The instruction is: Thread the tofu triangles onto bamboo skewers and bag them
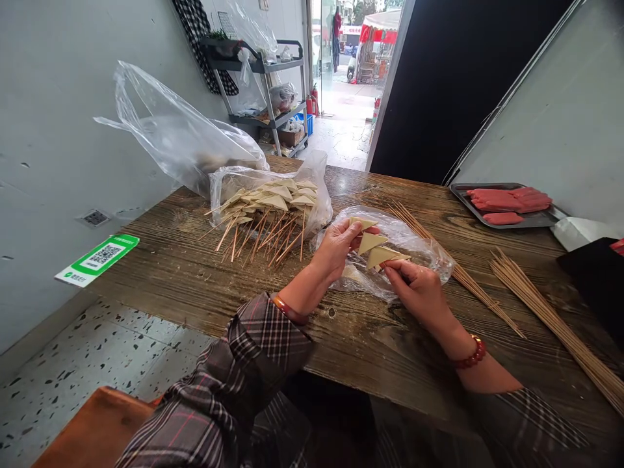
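Note:
Both hands are over a clear plastic bag (431, 253) spread on the wooden table. My left hand (336, 250) is closed, thumb and fingers pinching the upper end of a row of pale yellow triangular slices (372, 242) that look like dried tofu. At the row's lower end, my right hand (416, 286) pinches the nearest slices between thumb and fingertips. The slices hang together in a line; any stick through them is hidden. To the left, a pile of skewered triangles (277, 197) lies in another plastic bag, its thin wooden sticks (263, 237) pointing toward me.
Loose bamboo skewers (468, 286) and a thicker bundle (550, 318) lie to the right. A dark tray (478, 218) carries pink-red sausage-like pieces (509, 198). A large clear bag (170, 143) stands at the back left. A QR-code card (100, 259) sits at the table's left edge.

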`<action>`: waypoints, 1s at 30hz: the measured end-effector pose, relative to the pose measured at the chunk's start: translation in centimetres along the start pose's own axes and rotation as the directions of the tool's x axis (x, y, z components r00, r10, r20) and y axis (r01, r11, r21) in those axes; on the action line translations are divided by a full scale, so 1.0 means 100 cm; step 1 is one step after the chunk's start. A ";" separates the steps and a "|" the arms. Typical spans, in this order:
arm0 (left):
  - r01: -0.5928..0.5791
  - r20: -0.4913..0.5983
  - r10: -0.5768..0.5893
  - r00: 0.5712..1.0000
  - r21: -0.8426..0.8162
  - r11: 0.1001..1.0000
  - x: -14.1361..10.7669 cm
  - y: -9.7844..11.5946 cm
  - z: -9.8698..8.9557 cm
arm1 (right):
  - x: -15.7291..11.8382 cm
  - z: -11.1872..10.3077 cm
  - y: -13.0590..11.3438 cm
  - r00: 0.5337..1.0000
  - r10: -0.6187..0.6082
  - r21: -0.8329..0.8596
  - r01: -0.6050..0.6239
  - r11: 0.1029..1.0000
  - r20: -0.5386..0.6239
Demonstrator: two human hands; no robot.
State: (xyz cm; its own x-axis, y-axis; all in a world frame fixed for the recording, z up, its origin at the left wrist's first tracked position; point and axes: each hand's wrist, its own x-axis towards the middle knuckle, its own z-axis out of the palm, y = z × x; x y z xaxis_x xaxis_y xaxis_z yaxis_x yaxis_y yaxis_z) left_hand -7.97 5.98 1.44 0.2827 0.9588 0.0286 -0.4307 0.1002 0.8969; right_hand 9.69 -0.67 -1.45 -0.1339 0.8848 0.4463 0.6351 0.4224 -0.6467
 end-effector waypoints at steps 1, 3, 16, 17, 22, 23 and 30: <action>-0.002 0.002 0.002 1.000 -0.002 1.000 0.000 -0.001 0.000 | 0.000 0.000 -0.001 1.000 0.000 -0.001 0.000 1.000 -0.001; -0.002 -0.001 0.002 1.000 -0.002 1.000 0.000 -0.002 0.000 | 0.000 0.001 -0.001 1.000 -0.005 -0.005 0.005 1.000 -0.006; 0.128 -0.002 -0.130 0.992 -0.153 0.980 -0.002 -0.003 0.005 | 0.004 0.002 -0.004 0.996 0.080 0.055 -0.081 0.995 0.026; 0.145 -0.001 -0.147 0.989 -0.169 0.975 -0.002 -0.001 0.005 | 0.005 0.002 -0.004 0.995 0.095 0.075 -0.098 0.992 0.043; 0.157 -0.056 -0.171 0.984 -0.204 0.966 0.002 0.003 0.000 | 0.006 -0.003 -0.004 0.984 0.153 0.086 -0.161 0.983 0.096; 0.155 -0.072 -0.172 0.983 -0.194 0.969 0.003 0.003 -0.001 | 0.006 -0.003 -0.004 0.982 0.156 0.077 -0.165 0.983 0.106; 0.133 -0.094 -0.147 0.985 -0.145 0.980 0.002 0.001 -0.001 | 0.005 0.000 -0.004 0.990 0.112 0.086 -0.119 0.989 0.085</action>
State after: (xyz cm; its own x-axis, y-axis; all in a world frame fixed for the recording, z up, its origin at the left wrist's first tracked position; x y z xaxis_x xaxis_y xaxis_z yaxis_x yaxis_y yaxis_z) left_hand -8.09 6.19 1.48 0.2610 0.9543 -0.1453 -0.5092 0.2640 0.8192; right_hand 9.38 -0.45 -0.95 -0.1261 0.9400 0.3170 0.5790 0.3292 -0.7459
